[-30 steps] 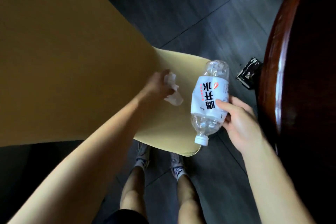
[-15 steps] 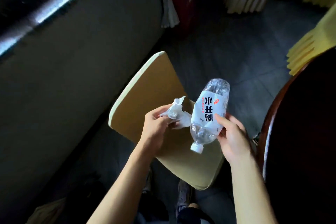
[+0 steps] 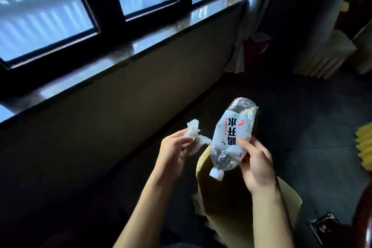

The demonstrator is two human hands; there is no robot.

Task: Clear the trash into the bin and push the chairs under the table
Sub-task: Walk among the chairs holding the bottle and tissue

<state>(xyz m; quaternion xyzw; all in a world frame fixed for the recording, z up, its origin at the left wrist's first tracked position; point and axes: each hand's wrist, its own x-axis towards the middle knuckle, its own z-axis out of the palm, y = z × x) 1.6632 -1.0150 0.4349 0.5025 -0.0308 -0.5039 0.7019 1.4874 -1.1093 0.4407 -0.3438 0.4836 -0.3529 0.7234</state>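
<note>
One bottle (image 3: pixel 229 137), cap low, base high, long axis steep; tissue (image 3: pixel 194 130) alongside.

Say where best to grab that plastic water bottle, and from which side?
Probably the labelled middle of the plastic water bottle, from the right, as the right hand does with thumb across the label. It hangs tilted, cap lowest, and the clear part near the cap looks crumpled, so the broad middle gives a firmer hold. The left hand holds a crumpled tissue.
</note>
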